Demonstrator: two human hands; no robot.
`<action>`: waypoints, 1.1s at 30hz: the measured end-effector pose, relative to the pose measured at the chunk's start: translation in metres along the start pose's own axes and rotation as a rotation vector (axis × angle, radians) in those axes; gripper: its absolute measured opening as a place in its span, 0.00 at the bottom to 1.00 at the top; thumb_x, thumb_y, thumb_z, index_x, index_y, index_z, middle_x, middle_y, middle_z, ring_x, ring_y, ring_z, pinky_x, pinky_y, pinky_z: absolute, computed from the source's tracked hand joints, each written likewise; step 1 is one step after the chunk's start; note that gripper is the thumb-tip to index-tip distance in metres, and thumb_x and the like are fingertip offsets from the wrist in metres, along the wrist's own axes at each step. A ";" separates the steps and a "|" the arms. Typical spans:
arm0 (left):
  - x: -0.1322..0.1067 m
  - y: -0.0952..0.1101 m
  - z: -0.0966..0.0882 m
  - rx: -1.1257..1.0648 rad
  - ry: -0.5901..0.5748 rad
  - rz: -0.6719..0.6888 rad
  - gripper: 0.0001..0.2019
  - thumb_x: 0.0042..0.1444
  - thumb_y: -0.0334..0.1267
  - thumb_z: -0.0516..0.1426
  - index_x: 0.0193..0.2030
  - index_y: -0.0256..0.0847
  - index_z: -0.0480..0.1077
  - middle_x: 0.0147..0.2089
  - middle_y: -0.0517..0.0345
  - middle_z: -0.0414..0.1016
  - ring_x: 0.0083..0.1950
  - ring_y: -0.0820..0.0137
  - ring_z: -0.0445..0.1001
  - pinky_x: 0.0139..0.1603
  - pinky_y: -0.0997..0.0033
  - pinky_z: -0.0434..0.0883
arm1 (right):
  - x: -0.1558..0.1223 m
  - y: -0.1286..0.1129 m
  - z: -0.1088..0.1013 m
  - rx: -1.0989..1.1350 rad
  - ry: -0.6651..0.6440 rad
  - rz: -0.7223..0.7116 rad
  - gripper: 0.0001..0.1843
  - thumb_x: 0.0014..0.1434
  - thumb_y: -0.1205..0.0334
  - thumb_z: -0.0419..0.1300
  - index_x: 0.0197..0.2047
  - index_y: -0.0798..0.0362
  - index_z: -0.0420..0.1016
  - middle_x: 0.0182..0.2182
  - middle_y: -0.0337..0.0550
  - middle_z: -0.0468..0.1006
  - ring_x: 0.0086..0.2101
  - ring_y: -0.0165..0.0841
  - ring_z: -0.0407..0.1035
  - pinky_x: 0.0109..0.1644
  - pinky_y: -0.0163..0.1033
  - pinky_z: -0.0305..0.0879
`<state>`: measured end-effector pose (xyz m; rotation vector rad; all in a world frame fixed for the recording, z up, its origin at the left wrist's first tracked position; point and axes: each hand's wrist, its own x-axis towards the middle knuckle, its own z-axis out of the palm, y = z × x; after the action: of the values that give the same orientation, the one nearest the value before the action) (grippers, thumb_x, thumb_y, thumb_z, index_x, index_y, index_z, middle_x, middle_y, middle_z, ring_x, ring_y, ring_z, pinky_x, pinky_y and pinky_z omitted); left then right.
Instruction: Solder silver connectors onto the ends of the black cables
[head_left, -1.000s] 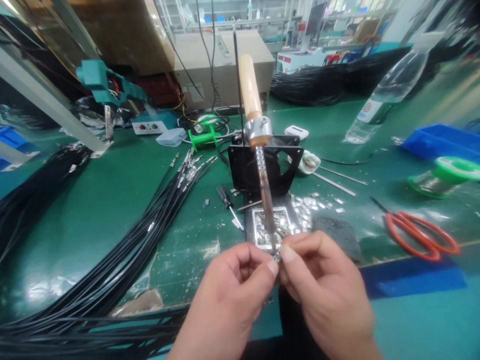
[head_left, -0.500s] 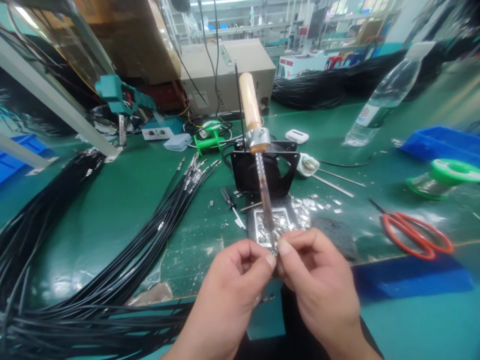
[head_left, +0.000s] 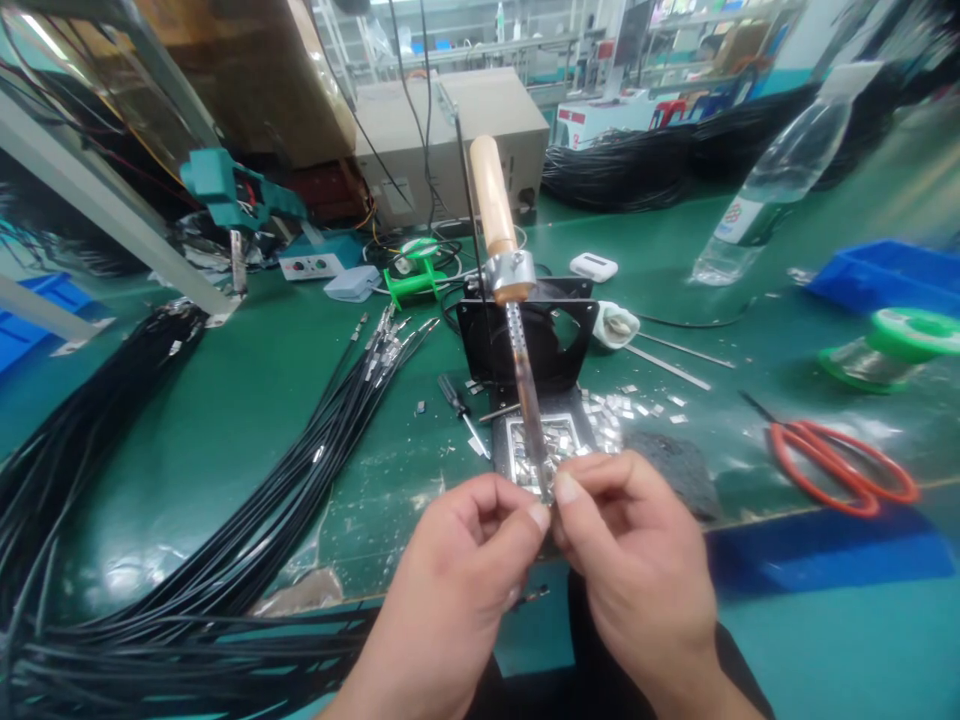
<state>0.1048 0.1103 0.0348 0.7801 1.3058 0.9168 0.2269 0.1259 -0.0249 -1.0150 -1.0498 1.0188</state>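
My left hand (head_left: 465, 570) and my right hand (head_left: 641, 565) meet at the tip of a soldering iron (head_left: 529, 400), thumbs and index fingers pinched. Whatever sits between the fingertips is tiny and mostly hidden; only a glint of metal shows. The iron has a wooden handle and is clamped tip-down in a stand, in front of a black fan frame (head_left: 480, 345). Just beyond the fingertips lies a small tray (head_left: 512, 450) of small metal pieces. Under my left hand, ends of black cables (head_left: 532, 597) poke out.
Bundles of black cables (head_left: 300, 480) with metal ends cover the left side. A screwdriver (head_left: 454, 398) lies left of the tray, loose metal pieces (head_left: 619, 405) to its right. Farther right are orange-handled scissors (head_left: 825, 460), a solder spool (head_left: 877, 350), a water bottle (head_left: 757, 220) and a blue bin (head_left: 877, 280).
The view has shifted slightly. Both hands stay pinched at the iron's tip, with hardly any visible movement.
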 end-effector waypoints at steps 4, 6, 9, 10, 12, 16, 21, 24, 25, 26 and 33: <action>0.000 0.000 0.000 0.003 -0.006 0.013 0.15 0.59 0.45 0.64 0.33 0.35 0.68 0.25 0.65 0.60 0.26 0.78 0.53 0.26 0.77 0.53 | 0.002 -0.005 0.001 -0.005 -0.002 -0.005 0.10 0.65 0.62 0.67 0.33 0.53 0.73 0.32 0.39 0.76 0.25 0.23 0.68 0.26 0.27 0.67; 0.001 0.000 0.001 -0.002 -0.005 0.016 0.15 0.59 0.45 0.64 0.33 0.35 0.68 0.25 0.65 0.60 0.26 0.79 0.53 0.26 0.77 0.53 | 0.004 -0.007 0.002 -0.003 -0.002 -0.005 0.10 0.64 0.63 0.67 0.32 0.53 0.73 0.31 0.40 0.76 0.25 0.24 0.68 0.25 0.28 0.68; 0.002 0.000 0.002 -0.007 -0.002 0.007 0.15 0.58 0.45 0.65 0.33 0.35 0.69 0.25 0.65 0.61 0.26 0.79 0.53 0.26 0.77 0.53 | 0.005 -0.010 0.002 0.006 0.011 -0.015 0.09 0.63 0.63 0.67 0.32 0.54 0.73 0.31 0.40 0.76 0.24 0.23 0.68 0.24 0.27 0.67; 0.002 0.000 0.002 -0.007 -0.002 0.006 0.15 0.58 0.45 0.65 0.33 0.35 0.69 0.25 0.65 0.61 0.26 0.79 0.53 0.26 0.77 0.53 | 0.006 -0.011 0.003 0.004 0.011 -0.020 0.09 0.63 0.63 0.68 0.32 0.54 0.73 0.31 0.40 0.77 0.24 0.24 0.68 0.24 0.27 0.67; 0.001 0.000 0.001 -0.005 -0.005 0.012 0.15 0.58 0.46 0.65 0.33 0.35 0.69 0.25 0.65 0.61 0.26 0.79 0.54 0.26 0.77 0.54 | 0.007 -0.012 0.003 -0.008 0.009 -0.033 0.09 0.62 0.63 0.68 0.31 0.54 0.74 0.30 0.41 0.77 0.23 0.24 0.69 0.24 0.28 0.68; 0.000 0.000 0.001 -0.019 -0.005 0.015 0.15 0.57 0.46 0.65 0.33 0.35 0.69 0.25 0.65 0.61 0.26 0.79 0.54 0.25 0.77 0.53 | 0.009 -0.013 0.003 -0.017 0.020 -0.048 0.09 0.61 0.63 0.67 0.30 0.55 0.74 0.29 0.42 0.77 0.24 0.26 0.70 0.25 0.29 0.70; 0.001 0.000 0.001 -0.023 -0.003 0.013 0.15 0.58 0.45 0.65 0.33 0.35 0.69 0.24 0.65 0.60 0.26 0.78 0.54 0.26 0.78 0.54 | 0.008 -0.013 0.002 -0.018 0.015 -0.053 0.10 0.61 0.63 0.67 0.30 0.55 0.74 0.28 0.41 0.77 0.24 0.25 0.69 0.24 0.28 0.70; 0.001 0.000 0.001 -0.022 -0.009 0.023 0.15 0.57 0.45 0.65 0.33 0.35 0.70 0.25 0.64 0.61 0.26 0.79 0.53 0.25 0.78 0.54 | 0.007 -0.013 0.002 -0.024 0.020 -0.046 0.09 0.61 0.63 0.67 0.30 0.54 0.74 0.29 0.42 0.77 0.24 0.25 0.70 0.25 0.28 0.70; 0.001 0.000 0.001 -0.025 -0.010 0.021 0.15 0.57 0.45 0.66 0.32 0.35 0.69 0.25 0.65 0.61 0.26 0.79 0.53 0.25 0.78 0.54 | 0.006 -0.013 0.002 -0.028 0.020 -0.045 0.09 0.61 0.63 0.67 0.30 0.54 0.74 0.29 0.42 0.77 0.24 0.25 0.70 0.25 0.28 0.71; 0.001 0.001 0.001 -0.029 -0.009 0.019 0.15 0.57 0.44 0.66 0.32 0.35 0.69 0.24 0.65 0.61 0.25 0.79 0.53 0.25 0.78 0.53 | 0.006 -0.013 0.002 -0.031 0.020 -0.048 0.09 0.61 0.63 0.67 0.30 0.54 0.74 0.29 0.42 0.77 0.24 0.25 0.70 0.25 0.28 0.70; 0.001 0.002 0.002 -0.010 0.004 0.025 0.15 0.57 0.45 0.65 0.31 0.35 0.69 0.24 0.65 0.60 0.25 0.79 0.53 0.25 0.77 0.54 | 0.008 -0.014 0.004 -0.013 0.016 -0.050 0.10 0.61 0.63 0.67 0.29 0.55 0.73 0.28 0.40 0.76 0.24 0.25 0.69 0.26 0.27 0.70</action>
<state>0.1064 0.1121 0.0367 0.7887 1.2963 0.9444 0.2267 0.1315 -0.0094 -1.0014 -1.0654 0.9628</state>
